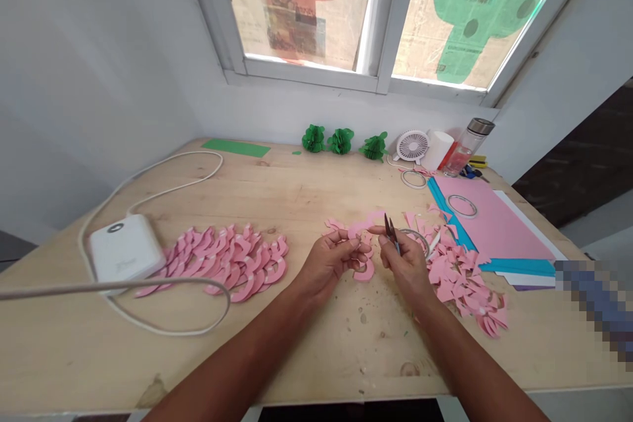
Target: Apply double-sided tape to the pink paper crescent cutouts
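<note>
My left hand (336, 257) is closed on a curved piece of pink paper (359, 231), pinched between thumb and fingers. In my right hand (406, 260) is a pair of scissors (390, 231), its dark blades pointing up and slightly parted. The right forefinger reaches toward the pink paper; whether it touches is unclear. Under the hands lies a pink paper ring shape (364, 271) on the table. Left of my left hand spreads a pile of overlapping pink curved cutouts (247, 264). Beside my right hand is a heap of pink paper scraps (462, 280).
A white box (123, 247) with a looping cable (148, 175) sits at the left. Green paper ornaments (341, 141), a small fan (413, 145) and a glass bottle (467, 148) line the back. Pink sheets (509, 224) and a tape roll (461, 206) lie at the right.
</note>
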`<act>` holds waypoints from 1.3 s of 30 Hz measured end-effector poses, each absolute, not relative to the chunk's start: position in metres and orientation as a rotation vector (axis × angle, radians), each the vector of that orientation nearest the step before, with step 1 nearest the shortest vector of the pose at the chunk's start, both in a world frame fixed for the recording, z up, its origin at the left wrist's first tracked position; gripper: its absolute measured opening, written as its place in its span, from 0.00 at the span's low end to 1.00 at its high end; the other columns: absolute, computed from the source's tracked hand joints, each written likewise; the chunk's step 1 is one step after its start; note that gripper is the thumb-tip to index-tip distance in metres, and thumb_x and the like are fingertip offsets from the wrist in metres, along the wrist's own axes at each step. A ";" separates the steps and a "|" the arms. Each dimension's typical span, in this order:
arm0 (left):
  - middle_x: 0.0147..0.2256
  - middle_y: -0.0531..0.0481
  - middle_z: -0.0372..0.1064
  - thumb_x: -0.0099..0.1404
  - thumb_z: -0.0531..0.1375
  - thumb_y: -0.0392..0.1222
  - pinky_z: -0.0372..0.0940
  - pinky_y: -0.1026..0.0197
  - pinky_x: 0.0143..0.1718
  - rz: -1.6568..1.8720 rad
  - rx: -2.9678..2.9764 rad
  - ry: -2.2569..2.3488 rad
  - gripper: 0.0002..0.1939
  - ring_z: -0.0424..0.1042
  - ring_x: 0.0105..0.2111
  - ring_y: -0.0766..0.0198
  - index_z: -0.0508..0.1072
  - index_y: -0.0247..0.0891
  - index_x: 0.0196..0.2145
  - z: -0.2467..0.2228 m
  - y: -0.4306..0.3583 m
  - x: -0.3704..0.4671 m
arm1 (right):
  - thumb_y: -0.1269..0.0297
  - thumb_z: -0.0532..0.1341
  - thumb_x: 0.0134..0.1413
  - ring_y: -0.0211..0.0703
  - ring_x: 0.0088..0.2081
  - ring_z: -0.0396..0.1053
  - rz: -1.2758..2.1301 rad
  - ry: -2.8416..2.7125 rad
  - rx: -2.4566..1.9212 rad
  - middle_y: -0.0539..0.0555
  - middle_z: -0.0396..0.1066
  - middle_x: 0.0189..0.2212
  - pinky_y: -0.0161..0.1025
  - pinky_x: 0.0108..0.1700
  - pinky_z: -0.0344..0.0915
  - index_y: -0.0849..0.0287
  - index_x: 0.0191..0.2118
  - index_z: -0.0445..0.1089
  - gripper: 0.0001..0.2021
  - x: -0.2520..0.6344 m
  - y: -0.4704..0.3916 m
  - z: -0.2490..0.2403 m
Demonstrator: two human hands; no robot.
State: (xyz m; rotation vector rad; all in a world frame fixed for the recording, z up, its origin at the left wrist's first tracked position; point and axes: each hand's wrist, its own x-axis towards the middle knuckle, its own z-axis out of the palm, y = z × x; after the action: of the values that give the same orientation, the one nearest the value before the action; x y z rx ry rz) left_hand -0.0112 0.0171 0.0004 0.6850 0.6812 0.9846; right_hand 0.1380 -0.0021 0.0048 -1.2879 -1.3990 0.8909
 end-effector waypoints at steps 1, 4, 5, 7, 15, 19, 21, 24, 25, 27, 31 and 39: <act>0.28 0.44 0.73 0.51 0.65 0.41 0.63 0.64 0.27 0.977 0.689 0.677 0.11 0.70 0.24 0.67 0.68 0.33 0.29 0.000 0.017 -0.011 | 0.56 0.53 0.54 0.32 0.18 0.50 0.878 -1.409 -1.291 0.44 0.51 0.15 0.32 0.21 0.48 0.63 0.44 0.69 0.18 0.138 -0.002 0.005; 0.29 0.43 0.73 0.51 0.64 0.42 0.63 0.64 0.27 0.943 0.723 0.688 0.12 0.70 0.25 0.66 0.68 0.32 0.29 -0.002 0.016 -0.009 | 0.57 0.53 0.54 0.33 0.19 0.52 0.815 -1.442 -1.304 0.45 0.53 0.15 0.32 0.21 0.49 0.63 0.42 0.70 0.17 0.138 -0.002 0.008; 0.29 0.42 0.73 0.51 0.64 0.42 0.63 0.64 0.27 0.930 0.741 0.700 0.12 0.70 0.25 0.66 0.68 0.32 0.29 -0.002 0.015 -0.008 | 0.57 0.53 0.53 0.33 0.19 0.52 0.797 -1.450 -1.306 0.45 0.54 0.15 0.32 0.21 0.50 0.63 0.42 0.71 0.17 0.137 -0.003 0.010; 0.29 0.42 0.73 0.50 0.65 0.43 0.63 0.65 0.26 0.913 0.783 0.722 0.13 0.70 0.25 0.66 0.69 0.31 0.29 -0.001 0.015 -0.008 | 0.57 0.53 0.53 0.33 0.19 0.53 0.769 -1.463 -1.308 0.46 0.54 0.15 0.32 0.21 0.50 0.63 0.41 0.71 0.17 0.138 -0.003 0.012; 0.30 0.48 0.71 0.50 0.64 0.44 0.65 0.63 0.28 1.083 0.876 0.868 0.15 0.68 0.25 0.66 0.73 0.34 0.34 0.002 0.019 -0.013 | 0.59 0.54 0.53 0.34 0.20 0.57 0.765 -1.555 -1.268 0.47 0.59 0.17 0.32 0.22 0.54 0.61 0.36 0.72 0.14 0.141 -0.002 0.010; 0.30 0.48 0.71 0.52 0.62 0.44 0.63 0.64 0.30 1.045 0.960 0.834 0.12 0.68 0.28 0.66 0.74 0.34 0.33 0.000 0.018 -0.014 | 0.63 0.54 0.53 0.36 0.25 0.63 0.804 -1.685 -1.178 0.50 0.66 0.24 0.32 0.27 0.58 0.60 0.32 0.72 0.10 0.138 -0.003 0.011; 0.27 0.49 0.70 0.52 0.62 0.43 0.62 0.65 0.29 1.041 0.990 0.839 0.10 0.67 0.26 0.67 0.74 0.34 0.31 0.001 0.018 -0.013 | 0.65 0.54 0.52 0.37 0.27 0.64 0.781 -1.758 -1.150 0.50 0.67 0.24 0.32 0.29 0.59 0.60 0.30 0.71 0.09 0.136 -0.003 0.012; 0.24 0.51 0.69 0.50 0.62 0.42 0.61 0.66 0.26 1.062 1.012 0.866 0.08 0.65 0.23 0.69 0.74 0.34 0.26 0.002 0.017 -0.012 | 0.69 0.54 0.51 0.37 0.27 0.64 0.699 -1.847 -1.146 0.50 0.67 0.24 0.33 0.30 0.59 0.59 0.28 0.69 0.07 0.135 -0.004 0.012; 0.22 0.51 0.69 0.50 0.62 0.42 0.60 0.67 0.25 1.074 1.020 0.878 0.07 0.65 0.22 0.69 0.73 0.34 0.24 0.003 0.017 -0.012 | 0.71 0.54 0.50 0.37 0.27 0.64 0.667 -1.869 -1.143 0.50 0.67 0.25 0.33 0.30 0.59 0.59 0.28 0.69 0.07 0.135 -0.004 0.012; 0.21 0.52 0.68 0.49 0.62 0.41 0.59 0.67 0.24 1.106 1.027 0.897 0.07 0.64 0.21 0.70 0.72 0.34 0.22 0.003 0.018 -0.012 | 0.73 0.55 0.49 0.39 0.30 0.66 0.602 -1.900 -1.129 0.52 0.68 0.28 0.34 0.33 0.60 0.59 0.31 0.69 0.07 0.136 -0.004 0.010; 0.22 0.51 0.69 0.49 0.63 0.41 0.61 0.67 0.25 1.177 0.950 0.905 0.08 0.66 0.22 0.68 0.71 0.33 0.24 0.003 0.021 -0.015 | 0.75 0.55 0.46 0.43 0.37 0.67 0.460 -1.924 -1.119 0.56 0.69 0.36 0.36 0.38 0.63 0.58 0.38 0.70 0.12 0.138 -0.003 0.005; 0.22 0.55 0.68 0.50 0.63 0.37 0.62 0.67 0.27 1.300 0.889 0.915 0.16 0.68 0.23 0.69 0.67 0.36 0.38 0.007 0.021 -0.019 | 0.76 0.55 0.44 0.41 0.36 0.68 0.237 -1.980 -1.269 0.53 0.70 0.35 0.34 0.37 0.63 0.57 0.37 0.68 0.13 0.140 -0.002 0.000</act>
State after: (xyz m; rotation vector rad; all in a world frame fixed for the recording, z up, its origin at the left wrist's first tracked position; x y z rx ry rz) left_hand -0.0192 0.0215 0.0072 0.8888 0.9151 1.3001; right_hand 0.1400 -0.0024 0.0003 -1.2687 -1.9799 0.2372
